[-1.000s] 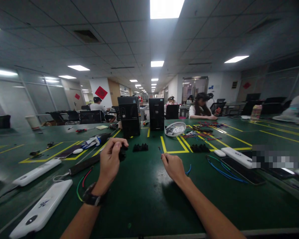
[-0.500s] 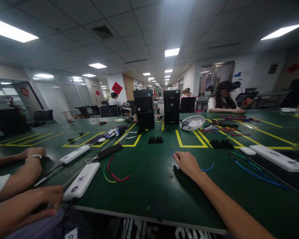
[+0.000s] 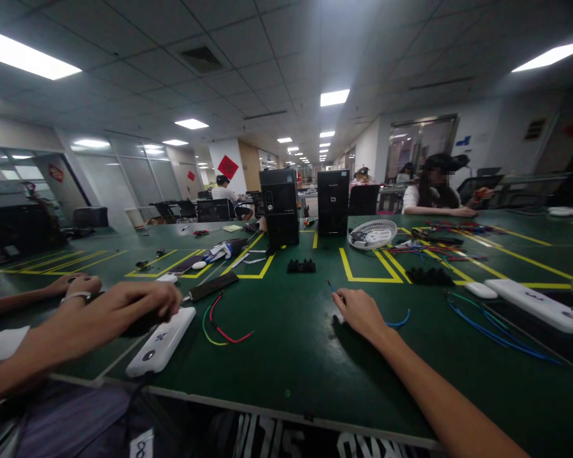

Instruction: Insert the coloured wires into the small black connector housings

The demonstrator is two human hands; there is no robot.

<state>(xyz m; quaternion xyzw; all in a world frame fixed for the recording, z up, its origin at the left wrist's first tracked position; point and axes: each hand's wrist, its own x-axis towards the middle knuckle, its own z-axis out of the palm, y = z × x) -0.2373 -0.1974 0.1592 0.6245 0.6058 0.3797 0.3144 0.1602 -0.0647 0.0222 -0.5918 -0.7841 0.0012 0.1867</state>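
My right hand (image 3: 360, 310) is closed around a blue wire (image 3: 400, 322); one end pokes out past the fingertips and the rest curves out behind the hand. Over the far end of a white power bank (image 3: 165, 343) marked 26 hangs my left hand (image 3: 146, 302). Its fingers bend loosely downward, a little blurred, and nothing shows in them. Just right of that power bank, a red wire (image 3: 225, 335) and a yellow-green wire (image 3: 209, 336) lie curved on the green table (image 3: 267, 356). A dark flat bar (image 3: 214, 286) lies beyond them.
Two black computer towers (image 3: 279, 207) stand at the back, with a black spiky holder (image 3: 300, 266) before them. A white basket (image 3: 372, 234) and more wires lie right. Another white power bank (image 3: 535, 305) is at far right. A neighbour's braceleted hand (image 3: 79, 286) rests left.
My left hand has risen from the near table edge, moving forward and right over the power bank. My right hand keeps its grip on the blue wire in the same place.
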